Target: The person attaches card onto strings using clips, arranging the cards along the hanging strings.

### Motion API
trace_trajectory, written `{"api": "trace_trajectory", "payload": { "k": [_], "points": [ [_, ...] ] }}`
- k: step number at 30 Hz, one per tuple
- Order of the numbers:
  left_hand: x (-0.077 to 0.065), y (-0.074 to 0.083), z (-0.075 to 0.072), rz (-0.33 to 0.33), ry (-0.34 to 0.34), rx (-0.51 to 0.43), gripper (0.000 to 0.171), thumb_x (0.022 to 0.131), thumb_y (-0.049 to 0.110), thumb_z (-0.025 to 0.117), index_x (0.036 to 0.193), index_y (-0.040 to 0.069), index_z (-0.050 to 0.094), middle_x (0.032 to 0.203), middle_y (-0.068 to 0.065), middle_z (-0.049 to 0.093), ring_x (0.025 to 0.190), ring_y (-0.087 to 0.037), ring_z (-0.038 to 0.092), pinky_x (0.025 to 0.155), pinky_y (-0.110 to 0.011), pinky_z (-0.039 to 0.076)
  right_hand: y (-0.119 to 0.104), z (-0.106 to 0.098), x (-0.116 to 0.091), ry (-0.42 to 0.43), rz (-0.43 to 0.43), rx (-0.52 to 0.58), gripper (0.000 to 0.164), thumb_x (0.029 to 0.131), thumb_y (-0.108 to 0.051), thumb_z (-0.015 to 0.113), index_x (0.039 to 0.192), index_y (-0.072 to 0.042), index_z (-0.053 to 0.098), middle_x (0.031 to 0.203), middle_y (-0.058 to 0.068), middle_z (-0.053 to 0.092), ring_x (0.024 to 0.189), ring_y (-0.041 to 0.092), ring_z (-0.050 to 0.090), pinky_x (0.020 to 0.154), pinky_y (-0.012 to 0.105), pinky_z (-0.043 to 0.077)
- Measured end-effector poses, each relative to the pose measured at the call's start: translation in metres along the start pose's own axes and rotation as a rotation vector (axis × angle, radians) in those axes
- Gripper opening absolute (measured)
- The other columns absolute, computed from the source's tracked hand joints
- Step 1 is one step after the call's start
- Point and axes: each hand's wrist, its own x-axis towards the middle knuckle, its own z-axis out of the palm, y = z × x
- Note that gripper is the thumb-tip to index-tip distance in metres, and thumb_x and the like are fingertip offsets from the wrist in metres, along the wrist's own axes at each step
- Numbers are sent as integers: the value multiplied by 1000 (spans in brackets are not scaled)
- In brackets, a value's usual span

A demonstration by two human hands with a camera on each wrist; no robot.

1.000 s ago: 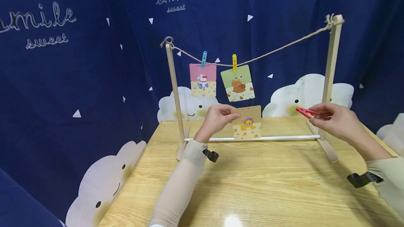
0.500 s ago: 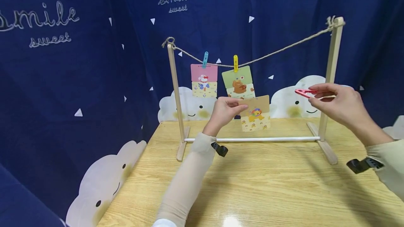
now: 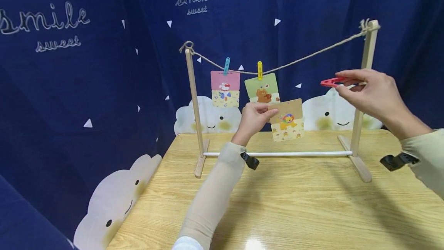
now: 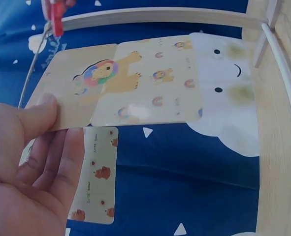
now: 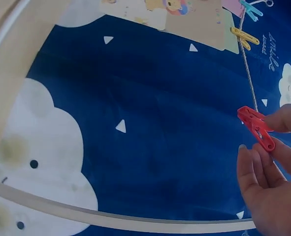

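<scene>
My left hand pinches the left edge of a tan and cream card with a lion on it. In the head view this card overlaps the lower part of a green bear card. That bear card hangs from the rope by a yellow clothespin. Further left, a blue clothespin holds a pink rabbit card on the rope. Between thumb and fingers my right hand pinches a red clothespin, at the right, below the rope and apart from it.
The rope is tied between a left wooden post and a taller-looking right wooden post. A white bar joins them low down. The stand rests on a wooden table, with a dark blue cloud-print curtain behind.
My left hand has carried the lion card up and to the right, over the bear card's lower part. The right hand has risen with the red clothespin.
</scene>
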Motion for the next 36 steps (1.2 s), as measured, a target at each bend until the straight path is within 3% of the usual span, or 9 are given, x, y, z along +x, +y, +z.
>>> {"api": "trace_trajectory", "payload": {
  "k": [3,7,16,22,28,31,34,35,36],
  "points": [
    [3,4,4,-20,33,21,16,93,25,80,97,10,83,67,-3,69,63,-13,67,50,-23,43,-6,-3,9,-3,-30,-17,47,97,-30,71,140,-12,66,117,18,68,81,7,52,60,10,40],
    [9,9,9,-42,61,14,20,94,24,79,108,10,82,78,0,75,66,-12,70,53,-21,47,-15,-6,21,18,-80,-42,45,97,-26,68,140,-11,66,117,17,66,86,8,51,68,7,37],
    [23,20,22,-42,95,-15,18,94,24,79,102,9,84,75,-2,73,61,-12,64,51,-22,43,-36,-9,46,31,-149,-115,49,100,-21,60,146,-6,58,124,22,57,104,33,51,75,23,34],
    [32,27,31,-92,104,-14,22,93,27,79,109,12,83,83,2,77,64,-10,67,53,-21,47,-47,-11,64,2,-166,-97,49,103,-20,58,149,-7,55,130,25,52,108,35,46,78,28,33],
    [40,32,38,-65,117,12,17,93,26,80,102,12,84,72,2,73,56,-6,57,51,-21,40,-58,-15,84,-11,-212,-126,47,104,-20,57,147,-2,55,128,25,57,113,38,52,83,23,36],
    [45,34,41,-64,121,44,20,93,28,80,105,13,84,72,4,74,58,-3,62,82,-16,49,-61,-17,93,-15,-207,-133,45,104,-19,56,146,-1,56,127,26,57,112,39,53,81,18,36],
    [49,36,44,-64,122,85,24,94,32,79,108,13,83,74,5,76,62,-1,67,117,-17,28,-64,-19,101,-34,-190,-151,45,105,-19,56,145,0,56,127,27,58,109,39,52,79,22,35],
    [50,37,45,-70,126,97,24,94,33,79,108,14,83,76,4,77,63,-1,67,121,-19,19,-65,-19,104,-47,-179,-156,45,105,-20,55,146,0,55,128,28,58,109,39,52,81,25,38],
    [51,38,46,-80,125,102,24,93,34,79,109,15,83,80,5,78,63,0,68,118,-20,28,-67,-20,106,-60,-168,-162,45,106,-21,54,146,0,55,128,28,59,109,40,53,83,30,39]
  ]
}}
